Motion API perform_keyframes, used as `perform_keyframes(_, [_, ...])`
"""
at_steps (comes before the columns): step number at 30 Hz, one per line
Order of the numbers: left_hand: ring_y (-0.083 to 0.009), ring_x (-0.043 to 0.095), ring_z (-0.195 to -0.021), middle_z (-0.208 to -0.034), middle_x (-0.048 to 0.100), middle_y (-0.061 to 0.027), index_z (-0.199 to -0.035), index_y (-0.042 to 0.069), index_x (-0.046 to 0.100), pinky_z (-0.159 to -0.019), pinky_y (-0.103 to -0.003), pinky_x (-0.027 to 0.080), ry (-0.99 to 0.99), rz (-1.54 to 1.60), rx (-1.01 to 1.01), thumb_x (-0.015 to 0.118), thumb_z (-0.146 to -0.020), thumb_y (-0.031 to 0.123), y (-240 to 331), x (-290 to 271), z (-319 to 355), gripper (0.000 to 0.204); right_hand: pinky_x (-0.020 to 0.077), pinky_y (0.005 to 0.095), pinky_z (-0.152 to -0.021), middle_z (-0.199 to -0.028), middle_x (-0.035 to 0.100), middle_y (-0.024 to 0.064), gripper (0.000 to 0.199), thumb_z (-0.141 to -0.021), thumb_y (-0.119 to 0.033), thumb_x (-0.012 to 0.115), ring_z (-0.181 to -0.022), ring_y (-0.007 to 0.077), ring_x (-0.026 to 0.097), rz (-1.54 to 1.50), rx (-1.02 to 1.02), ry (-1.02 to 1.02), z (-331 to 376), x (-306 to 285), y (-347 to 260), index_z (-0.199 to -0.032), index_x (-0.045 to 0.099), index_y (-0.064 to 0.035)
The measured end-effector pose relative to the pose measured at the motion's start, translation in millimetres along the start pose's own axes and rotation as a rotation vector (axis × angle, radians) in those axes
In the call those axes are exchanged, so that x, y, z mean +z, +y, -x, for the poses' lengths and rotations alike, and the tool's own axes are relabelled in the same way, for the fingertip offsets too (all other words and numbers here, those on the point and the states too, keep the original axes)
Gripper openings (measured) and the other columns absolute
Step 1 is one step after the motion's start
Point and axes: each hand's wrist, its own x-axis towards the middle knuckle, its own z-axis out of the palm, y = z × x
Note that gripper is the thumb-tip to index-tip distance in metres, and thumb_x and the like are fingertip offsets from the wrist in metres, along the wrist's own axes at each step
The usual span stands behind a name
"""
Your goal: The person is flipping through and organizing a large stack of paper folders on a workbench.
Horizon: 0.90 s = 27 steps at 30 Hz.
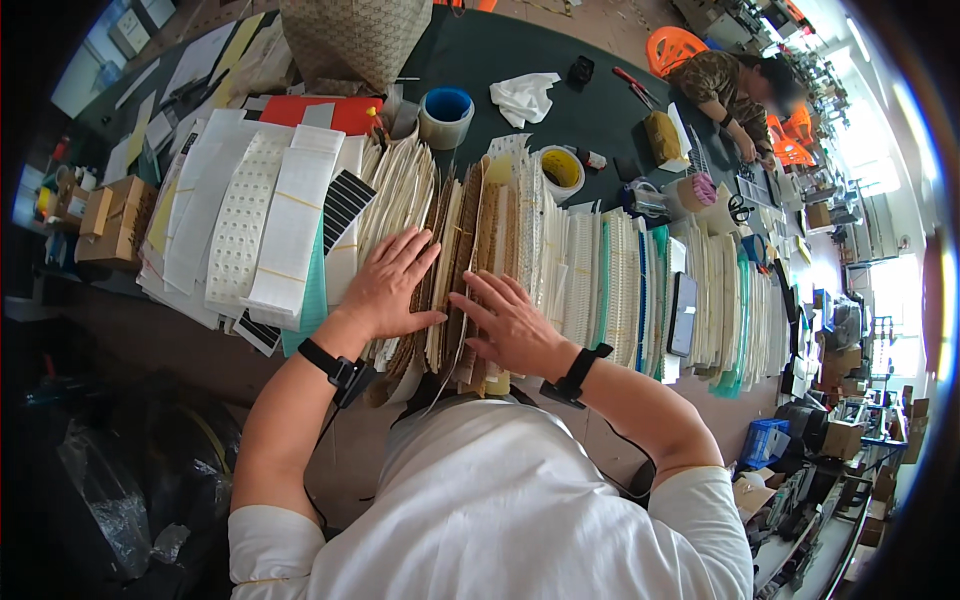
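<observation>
A long row of thin sheets stands on edge along the near side of the dark table. My left hand [393,285] lies with fingers stretched over the white sheets [400,190] and the brown-edged sheets beside its thumb. Just to its right, my right hand [508,322] rests its spread, slightly bent fingers on the brown cardboard sheets [490,225]. A narrow gap between sheets shows between the two hands. Neither hand visibly grips anything; the sheets' lower parts under the palms are hidden. Each wrist wears a black band.
Flat white sheets [285,235] lie stacked at left. Behind the row are a tape roll with blue inside [446,117], a yellow-cored tape roll [562,172], crumpled tissue [524,98] and a patterned bag [355,45]. A phone [682,315] leans at right. Another person [735,90] works far right.
</observation>
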Motion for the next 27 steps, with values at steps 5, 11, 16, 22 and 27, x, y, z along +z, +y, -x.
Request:
perform_keyframes(5, [-0.0354, 0.027, -0.163, -0.171, 0.037, -0.0188, -0.165, 0.004, 0.04, -0.134, -0.051, 0.019, 0.029, 0.004, 0.002, 0.069, -0.089, 0.075, -0.3, -0.1, 3.3, 0.108, 0.027, 0.0541, -0.13, -0.163, 0.043, 0.0249, 0.074, -0.094, -0.032, 0.075, -0.153, 0.041, 0.039, 0.112, 0.11, 0.028, 22.5, -3.8, 16.8, -0.156, 0.048, -0.0015])
perform_keyframes(11, [-0.0377, 0.031, -0.16, -0.169, 0.04, -0.0202, -0.164, 0.003, 0.041, -0.133, -0.052, 0.02, 0.097, 0.11, -0.016, 0.064, -0.098, 0.064, 6.0, -4.3, 1.6, 0.093, 0.0257, 0.0538, -0.13, -0.162, 0.045, 0.0236, 0.067, -0.098, -0.034, 0.07, -0.153, 0.0393, 0.04, 0.209, 0.128, 0.028, 22.2, -1.9, 7.8, -0.152, 0.05, 0.0014])
perform_keyframes(16, [-0.0397, 0.035, -0.158, -0.167, 0.043, -0.0213, -0.162, 0.003, 0.043, -0.132, -0.055, 0.021, 0.167, -0.125, -0.162, 0.062, -0.103, 0.048, -8.6, -0.3, 17.2, 0.076, 0.0276, 0.0532, -0.129, -0.162, 0.047, 0.0214, 0.065, -0.098, -0.032, 0.07, -0.153, 0.039, 0.04, 0.149, 0.167, 0.019, 2.4, -16.0, 3.2, -0.152, 0.051, -0.0006])
perform_keyframes(22, [-0.0421, 0.034, -0.157, -0.166, 0.043, -0.0236, -0.161, 0.003, 0.046, -0.132, -0.058, 0.02, 0.158, -0.2, -0.258, 0.063, -0.102, 0.037, -11.0, -11.3, 36.2, 0.07, 0.0308, 0.053, -0.128, -0.162, 0.047, 0.0182, 0.067, -0.094, -0.027, 0.074, -0.153, 0.038, 0.04, 0.04, -0.138, 0.05, -51.4, 7.0, -9.1, -0.154, 0.051, -0.0048])
perform_keyframes(27, [-0.0441, 0.03, -0.159, -0.169, 0.037, -0.0241, -0.161, 0.002, 0.044, -0.13, -0.065, 0.016, 0.16, -0.35, -0.535, 0.061, -0.103, 0.037, -13.7, -46.9, 43.5, 0.07, 0.0319, 0.0522, -0.127, -0.162, 0.047, 0.0172, 0.069, -0.092, -0.026, 0.076, -0.152, 0.0373, 0.041, 0.045, -0.233, 0.016, -69.9, 17.7, -16.3, -0.154, 0.052, -0.0062])
